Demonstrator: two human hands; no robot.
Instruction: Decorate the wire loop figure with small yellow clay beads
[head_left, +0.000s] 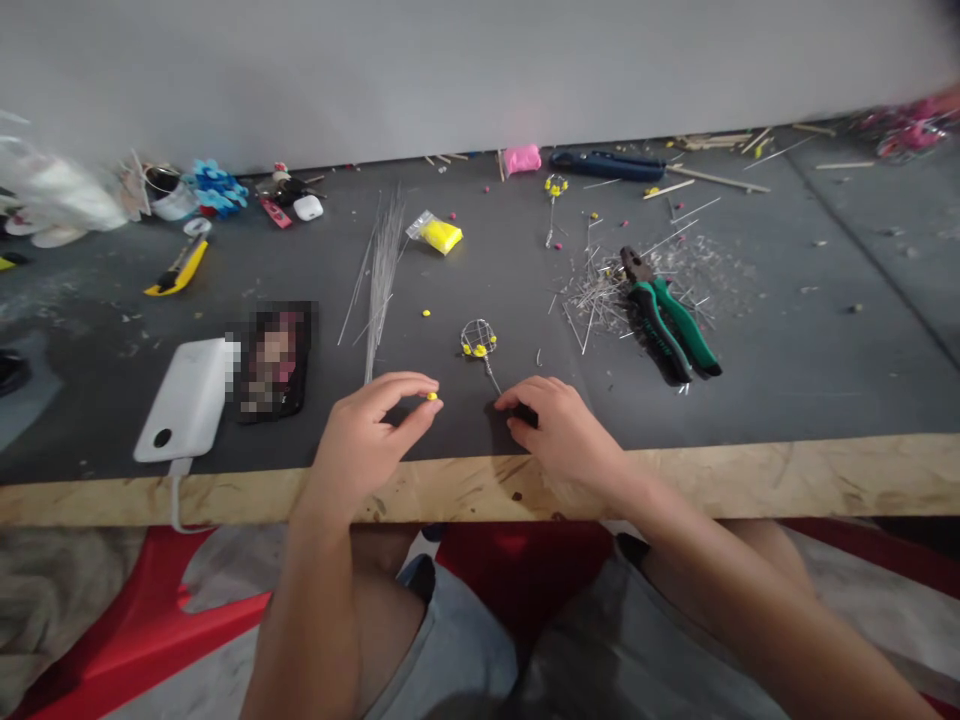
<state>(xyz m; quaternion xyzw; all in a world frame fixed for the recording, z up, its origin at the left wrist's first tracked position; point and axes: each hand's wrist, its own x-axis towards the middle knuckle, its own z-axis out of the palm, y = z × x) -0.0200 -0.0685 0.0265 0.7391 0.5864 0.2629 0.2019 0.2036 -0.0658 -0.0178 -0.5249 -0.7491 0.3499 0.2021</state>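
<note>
My left hand [375, 430] pinches a small yellow clay ball [432, 396] between thumb and index finger, just above the table's front part. Across from it, the fingertips of my right hand [559, 425] close on the lower end of a twisted wire stem. That stem belongs to a small round wire mesh piece [478, 335], shaped like a tiny racket, with several yellow lumps along its lower rim. Another loose yellow ball [426, 313] lies to the left of the mesh. A bundle of thin straight wires [384, 270] runs back from beside my left hand.
Green-handled pliers [679, 325] lie right among wire clippings [596, 290]. A yellow clay packet [441, 235], a similar wire piece [555, 190] and a pink packet [521, 158] are farther back. Leftward are a phone [276, 360], a white power bank [184, 400] and a yellow cutter [180, 265].
</note>
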